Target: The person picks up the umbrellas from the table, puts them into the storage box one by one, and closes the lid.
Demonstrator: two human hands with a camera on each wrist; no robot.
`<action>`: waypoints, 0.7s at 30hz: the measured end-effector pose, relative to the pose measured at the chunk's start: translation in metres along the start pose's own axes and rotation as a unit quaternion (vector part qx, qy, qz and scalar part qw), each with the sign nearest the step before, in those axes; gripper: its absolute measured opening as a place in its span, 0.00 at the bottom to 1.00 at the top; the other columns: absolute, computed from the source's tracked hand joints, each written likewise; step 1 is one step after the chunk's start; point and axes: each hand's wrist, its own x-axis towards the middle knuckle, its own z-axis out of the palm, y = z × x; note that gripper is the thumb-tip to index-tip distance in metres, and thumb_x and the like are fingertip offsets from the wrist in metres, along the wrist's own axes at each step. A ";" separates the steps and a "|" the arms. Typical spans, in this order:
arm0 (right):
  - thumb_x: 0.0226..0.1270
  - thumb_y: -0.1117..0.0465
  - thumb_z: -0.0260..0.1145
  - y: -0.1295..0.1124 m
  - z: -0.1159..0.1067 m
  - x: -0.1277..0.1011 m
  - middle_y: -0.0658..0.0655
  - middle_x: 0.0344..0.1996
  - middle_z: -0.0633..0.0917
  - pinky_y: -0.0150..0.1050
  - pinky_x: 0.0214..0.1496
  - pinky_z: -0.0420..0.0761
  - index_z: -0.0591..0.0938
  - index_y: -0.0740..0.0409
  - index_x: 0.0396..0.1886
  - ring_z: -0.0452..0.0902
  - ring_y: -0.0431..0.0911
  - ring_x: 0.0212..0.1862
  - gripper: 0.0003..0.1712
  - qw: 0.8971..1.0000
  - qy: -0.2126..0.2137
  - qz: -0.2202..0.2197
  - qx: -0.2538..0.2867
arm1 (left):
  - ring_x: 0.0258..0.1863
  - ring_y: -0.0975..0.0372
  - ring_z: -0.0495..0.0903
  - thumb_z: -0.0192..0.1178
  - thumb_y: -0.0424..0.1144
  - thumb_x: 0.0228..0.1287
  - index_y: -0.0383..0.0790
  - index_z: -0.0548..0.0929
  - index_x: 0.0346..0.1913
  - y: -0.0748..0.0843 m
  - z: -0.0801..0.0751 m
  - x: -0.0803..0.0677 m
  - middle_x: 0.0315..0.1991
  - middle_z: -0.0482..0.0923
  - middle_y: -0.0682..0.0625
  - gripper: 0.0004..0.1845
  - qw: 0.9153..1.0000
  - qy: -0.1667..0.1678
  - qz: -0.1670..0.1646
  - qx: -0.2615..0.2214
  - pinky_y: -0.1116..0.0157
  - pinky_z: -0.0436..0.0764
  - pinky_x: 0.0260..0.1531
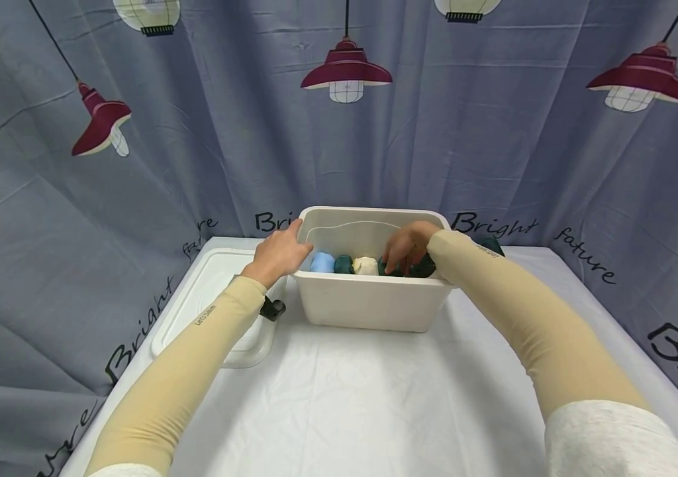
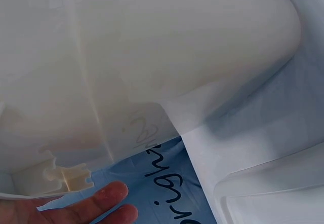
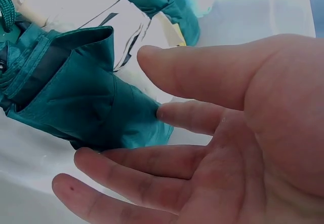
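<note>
A white plastic bin (image 1: 375, 301) holds a row of rolled, folded umbrellas: a light blue one (image 1: 322, 263), a dark green one (image 1: 343, 264), a cream one (image 1: 366, 266) and further green ones at the right. My left hand (image 1: 281, 254) rests at the bin's left rim; the left wrist view has its fingers (image 2: 109, 196) extended beside the rim's underside. Inside the bin, at the right, is my right hand (image 1: 408, 245). In the right wrist view its fingers are spread and fairly straight, fingertips beside a green folded umbrella (image 3: 106, 92), thumb apart from it.
The bin's white lid (image 1: 220, 265) lies flat on the table left of the bin, partly under my left forearm. A dark green object (image 1: 490, 246) shows beyond my right forearm, outside the bin. Grey-blue curtains (image 1: 339, 159) surround the white-covered table (image 1: 363, 397).
</note>
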 end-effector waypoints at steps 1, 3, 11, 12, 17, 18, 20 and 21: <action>0.74 0.59 0.60 0.000 0.000 0.000 0.69 0.71 0.69 0.54 0.70 0.69 0.55 0.68 0.79 0.83 0.52 0.50 0.40 1.000 0.000 -0.001 -0.005 | 0.63 0.45 0.77 0.48 0.55 0.71 0.49 0.53 0.81 0.000 0.000 0.000 0.69 0.72 0.38 0.39 1.000 0.000 -0.001 0.000 0.44 0.77 0.54; 0.74 0.59 0.60 -0.001 0.000 -0.002 0.69 0.69 0.72 0.55 0.71 0.68 0.56 0.68 0.79 0.84 0.52 0.50 0.40 1.000 0.001 -0.002 -0.012 | 0.63 0.45 0.76 0.48 0.55 0.71 0.49 0.54 0.81 -0.001 0.000 0.000 0.70 0.72 0.38 0.39 1.000 0.000 -0.001 -0.002 0.44 0.77 0.54; 0.74 0.58 0.60 -0.001 -0.003 -0.006 0.66 0.55 0.82 0.59 0.70 0.67 0.58 0.65 0.78 0.84 0.52 0.48 0.38 1.000 0.012 0.000 -0.018 | 0.62 0.45 0.77 0.48 0.56 0.71 0.49 0.53 0.81 -0.001 -0.001 0.002 0.69 0.72 0.38 0.39 1.000 0.004 0.000 0.001 0.44 0.77 0.54; 0.74 0.58 0.60 -0.001 -0.003 -0.006 0.66 0.54 0.83 0.60 0.71 0.66 0.58 0.65 0.78 0.84 0.52 0.49 0.39 1.000 0.012 -0.001 -0.019 | 0.62 0.45 0.77 0.48 0.56 0.71 0.49 0.53 0.81 -0.001 -0.002 0.002 0.69 0.73 0.38 0.39 1.000 0.005 0.000 0.001 0.44 0.77 0.54; 0.74 0.57 0.59 0.004 -0.004 -0.011 0.70 0.61 0.79 0.64 0.73 0.60 0.56 0.64 0.80 0.82 0.57 0.57 0.40 1.000 0.014 0.000 -0.014 | 0.62 0.45 0.78 0.47 0.56 0.71 0.49 0.53 0.81 0.000 -0.002 0.002 0.69 0.72 0.38 0.39 1.000 0.001 0.001 0.004 0.44 0.77 0.53; 0.75 0.57 0.59 0.004 -0.004 -0.013 0.71 0.63 0.77 0.64 0.73 0.60 0.55 0.64 0.80 0.81 0.58 0.60 0.40 1.000 0.014 -0.002 -0.015 | 0.62 0.45 0.77 0.47 0.56 0.71 0.49 0.53 0.81 0.000 -0.001 0.002 0.69 0.72 0.38 0.39 1.000 0.000 0.001 0.004 0.44 0.77 0.53; 0.76 0.56 0.57 0.004 -0.004 -0.019 0.71 0.68 0.73 0.64 0.73 0.60 0.53 0.63 0.80 0.76 0.61 0.65 0.41 1.000 0.015 -0.006 -0.016 | 0.63 0.45 0.77 0.47 0.56 0.71 0.49 0.53 0.81 0.000 0.000 0.001 0.70 0.71 0.38 0.39 1.000 -0.003 0.000 0.005 0.44 0.77 0.54; 0.76 0.56 0.57 0.003 -0.005 -0.023 0.71 0.69 0.71 0.64 0.73 0.61 0.52 0.63 0.81 0.74 0.62 0.67 0.41 1.000 0.017 -0.009 -0.017 | 0.63 0.45 0.76 0.47 0.56 0.71 0.49 0.53 0.81 0.000 0.000 0.001 0.70 0.71 0.38 0.39 1.000 -0.002 -0.001 0.005 0.44 0.77 0.55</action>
